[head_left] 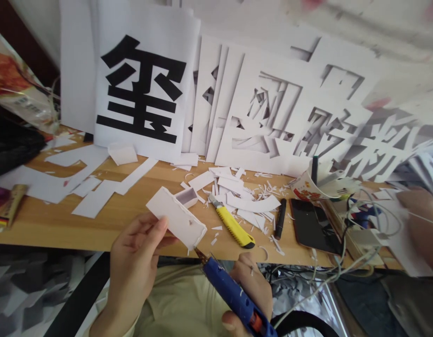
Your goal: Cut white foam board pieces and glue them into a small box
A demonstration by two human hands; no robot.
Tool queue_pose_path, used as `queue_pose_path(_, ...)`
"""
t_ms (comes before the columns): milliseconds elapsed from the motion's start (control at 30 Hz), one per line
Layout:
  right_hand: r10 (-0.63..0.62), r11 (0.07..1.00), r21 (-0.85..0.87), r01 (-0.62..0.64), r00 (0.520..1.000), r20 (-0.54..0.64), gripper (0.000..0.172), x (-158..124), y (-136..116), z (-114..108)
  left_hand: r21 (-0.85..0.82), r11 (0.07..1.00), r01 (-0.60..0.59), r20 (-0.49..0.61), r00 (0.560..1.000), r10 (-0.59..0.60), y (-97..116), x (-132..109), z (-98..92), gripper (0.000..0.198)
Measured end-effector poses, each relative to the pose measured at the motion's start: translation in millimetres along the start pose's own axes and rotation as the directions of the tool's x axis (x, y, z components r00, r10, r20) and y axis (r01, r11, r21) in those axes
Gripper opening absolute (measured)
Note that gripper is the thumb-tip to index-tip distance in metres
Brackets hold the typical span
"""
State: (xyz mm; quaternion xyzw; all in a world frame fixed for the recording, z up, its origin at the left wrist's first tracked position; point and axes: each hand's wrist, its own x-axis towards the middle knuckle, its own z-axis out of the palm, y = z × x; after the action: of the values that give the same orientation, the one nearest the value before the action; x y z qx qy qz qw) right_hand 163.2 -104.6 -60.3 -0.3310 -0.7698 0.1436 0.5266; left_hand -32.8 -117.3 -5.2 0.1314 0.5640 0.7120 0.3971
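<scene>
My left hand [137, 255] pinches a small white foam-board piece [177, 220] between thumb and fingers, tilted above the table's front edge. A short box-like part [186, 198] projects from its far side. In my right hand [253, 281] is a blue hot glue gun [233, 292], its fingers wrapped round the body. The gun's metal nozzle points up and left, at or very near the piece's lower right corner; contact is hard to tell. Beyond the piece lies a yellow utility knife [233, 222] on the wooden table [97, 231].
White offcuts [237, 189] litter the table. A black marker [280, 219], a phone [316, 224], a paper cup [312, 185] and cables [360, 234] lie to the right. Boards with cut-out characters [265, 107] lean behind. Another person's arm [423, 220] shows at far right.
</scene>
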Motion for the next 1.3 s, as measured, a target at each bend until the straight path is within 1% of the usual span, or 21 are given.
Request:
queue_pose_path(100, -0.033, 0.999, -0.025, 0.033, 0.999, 0.009, 0.060, -4, 7, 1, 0.013, 1.000, 0.006, -0.005, 1.000, -0.006, 0, 0, 1.3, 0.040)
queue_pose_path(167, -0.014, 0.998, -0.059, 0.016, 1.000, 0.024, 0.060, -6, 5, 1, 0.016, 1.000, 0.008, -0.012, 1.000, -0.008, 0, 0, 1.8, 0.041)
queue_pose_path(267, 0.058, 0.993, -0.101, -0.052, 0.997, 0.049, 0.060, -4, -3, 0, 0.008, 1.000, 0.012, -0.010, 1.000, -0.012, 0, 0, 2.2, 0.042)
queue_pose_path(300, 0.068, 0.993, -0.095, -0.063, 0.996, 0.051, 0.059, -2, -5, 0, 0.006, 1.000, 0.010, -0.006, 1.000, -0.010, 0, 0, 2.3, 0.041)
queue_pose_path(400, 0.045, 0.998, -0.045, -0.042, 0.998, 0.054, 0.054, 2, -9, -2, -0.002, 1.000, 0.014, -0.006, 1.000, -0.014, -1, 1, 2.5, 0.041)
queue_pose_path(467, 0.053, 0.998, -0.024, -0.051, 0.995, 0.084, 0.050, 3, -9, -5, -0.007, 1.000, 0.029, -0.012, 1.000, -0.029, -1, 3, 2.4, 0.040)
queue_pose_path(533, 0.115, 0.993, -0.019, -0.113, 0.979, 0.169, 0.044, 0, -8, -9, 0.002, 1.000, 0.031, -0.006, 1.000, -0.031, -3, 5, 1.6, 0.039)
queue_pose_path(567, 0.159, 0.987, -0.021, -0.158, 0.967, 0.198, 0.041, -2, -7, -10, 0.011, 1.000, 0.019, 0.002, 1.000, -0.019, -4, 5, 0.8, 0.038)
queue_pose_path(600, 0.214, 0.977, -0.027, -0.213, 0.955, 0.204, 0.038, -4, -6, -11, 0.031, 1.000, 0.000, 0.017, 1.000, -0.001, -6, 6, -0.2, 0.035)
queue_pose_path(633, 0.278, 0.961, -0.035, -0.276, 0.944, 0.179, 0.036, -6, -5, -12, 0.061, 0.998, -0.035, 0.036, 0.999, 0.033, -8, 6, -1.5, 0.032)
queue_pose_path(700, 0.365, 0.931, -0.022, -0.364, 0.929, 0.065, 0.036, -6, -4, -15, 0.169, 0.973, -0.160, 0.101, 0.984, 0.144, -12, 6, -4.5, 0.022)
queue_pose_path(733, 0.378, 0.926, -0.002, -0.378, 0.926, 0.012, 0.037, -5, -4, -16, 0.243, 0.937, -0.250, 0.152, 0.964, 0.218, -14, 6, -5.9, 0.015)
queue_pose_path(767, 0.380, 0.925, 0.022, -0.379, 0.925, -0.023, 0.039, -3, -5, -19, 0.316, 0.882, -0.351, 0.215, 0.931, 0.294, -16, 5, -7.1, 0.008)
queue_pose_path(800, 0.375, 0.927, 0.045, -0.373, 0.926, -0.037, 0.041, 1, -7, -21, 0.373, 0.812, -0.448, 0.284, 0.889, 0.360, -17, 5, -7.9, 0.002)
queue_pose_path(867, 0.345, 0.936, 0.077, -0.343, 0.939, -0.009, 0.045, 10, -13, -27, 0.428, 0.672, -0.604, 0.404, 0.793, 0.456, -19, 4, -8.1, 0.007)
queue_pose_path(900, 0.319, 0.944, 0.083, -0.319, 0.948, 0.021, 0.046, 15, -16, -29, 0.434, 0.613, -0.660, 0.448, 0.749, 0.489, -19, 3, -7.6, 0.009)
queue_pose_path(967, 0.258, 0.961, 0.081, -0.266, 0.961, 0.101, 0.045, 23, -21, -32, 0.423, 0.527, -0.737, 0.512, 0.674, 0.532, -18, 1, -6.5, 0.012)
queue_pose_path(1033, 0.211, 0.973, 0.059, -0.222, 0.965, 0.154, 0.042, 27, -23, -32, 0.406, 0.470, -0.784, 0.561, 0.620, 0.549, -17, -1, -6.0, 0.016)
queue_pose_path(1100, 0.200, 0.978, 0.026, -0.207, 0.966, 0.161, 0.042, 27, -23, -30, 0.396, 0.448, -0.801, 0.592, 0.596, 0.542, -16, -3, -6.7, 0.020)
queue_pose_path(1233, 0.210, 0.978, -0.028, -0.209, 0.971, 0.111, 0.045, 22, -20, -25, 0.384, 0.458, -0.802, 0.614, 0.592, 0.522, -16, -4, -8.5, 0.023)
queue_pose_path(1300, 0.208, 0.978, -0.036, -0.205, 0.972, 0.107, 0.046, 20, -20, -24, 0.372, 0.461, -0.806, 0.621, 0.585, 0.522, -15, -4, -8.3, 0.025)
